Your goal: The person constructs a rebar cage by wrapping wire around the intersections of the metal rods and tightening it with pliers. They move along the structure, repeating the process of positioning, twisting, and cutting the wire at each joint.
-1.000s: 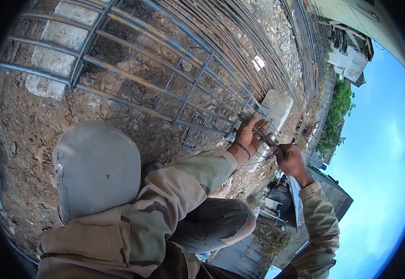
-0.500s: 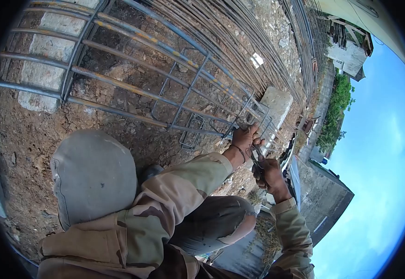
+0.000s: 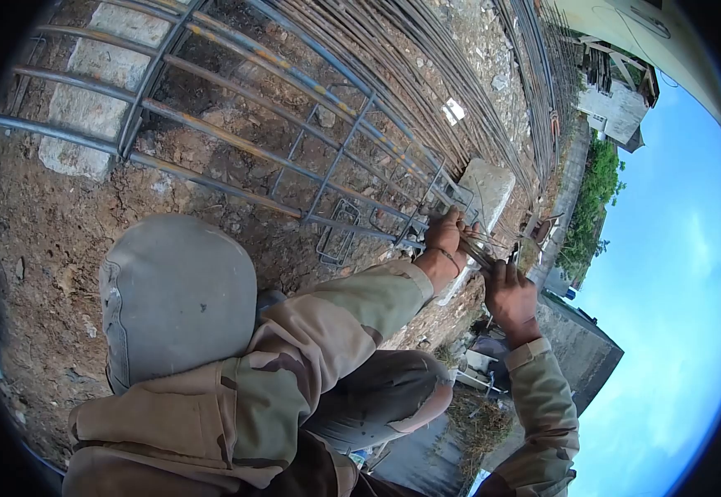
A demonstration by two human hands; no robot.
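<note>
A long rebar cage [image 3: 236, 137] with several bars and square stirrups runs across the upper left. My left hand [image 3: 445, 240] is closed around a bar at the cage's near corner, by its end stirrups. In my right hand [image 3: 509, 296], closed, is a pair of pincers [image 3: 480, 253], whose jaws reach toward my left fingers. Thin wire ends [image 3: 493, 236] stick out beside the hands. My fingers hide the exact spot where the jaws meet the bar or wire.
A concrete block [image 3: 488, 189] lies under the cage end, another pale block [image 3: 87, 116] under its far part. Loose stirrups [image 3: 340, 232] lie on the dirt. Many long steel bars [image 3: 427, 74] lie alongside. My knee [image 3: 182, 302] is close to the cage.
My right hand has moved away from my left, swinging the pincers outward so they point more across. My left hand stays at the cage corner. The view has shifted slightly.
</note>
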